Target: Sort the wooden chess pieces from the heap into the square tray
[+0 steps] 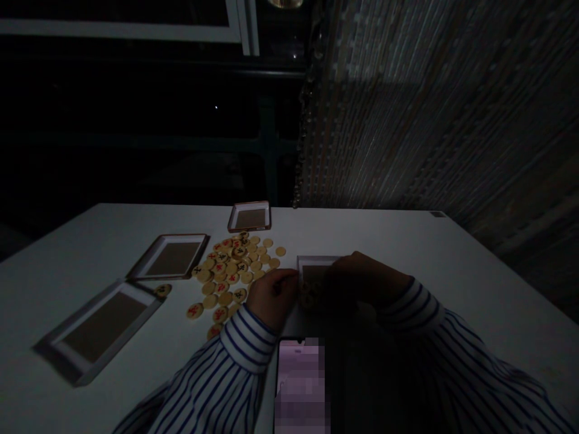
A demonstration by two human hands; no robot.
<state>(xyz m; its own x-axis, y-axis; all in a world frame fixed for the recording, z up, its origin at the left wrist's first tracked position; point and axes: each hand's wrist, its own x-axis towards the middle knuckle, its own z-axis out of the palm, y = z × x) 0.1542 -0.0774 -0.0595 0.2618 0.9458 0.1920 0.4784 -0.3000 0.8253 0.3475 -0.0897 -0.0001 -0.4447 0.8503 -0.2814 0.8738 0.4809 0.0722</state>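
Observation:
A small box (312, 260) with pale walls lies on the white table, and several round wooden xiangqi pieces (309, 289) rest inside it. At its left wall is my left hand (274, 295), fingers curled closed on the edge. My right hand (368, 280) reaches over the box's right side; its fingertips are lost in deep shadow, so what they hold does not show. Left of the box spreads a loose pile of xiangqi pieces (232, 268), some with red or black characters and others plain side up.
Behind the pile sits a shallow box part (249, 203). Two more shallow trays, one farther back (184, 235) and one nearer (84, 377), stand at the left. A lit phone (301, 380) lies near me. A bead curtain (371, 120) hangs beyond the table (474, 289).

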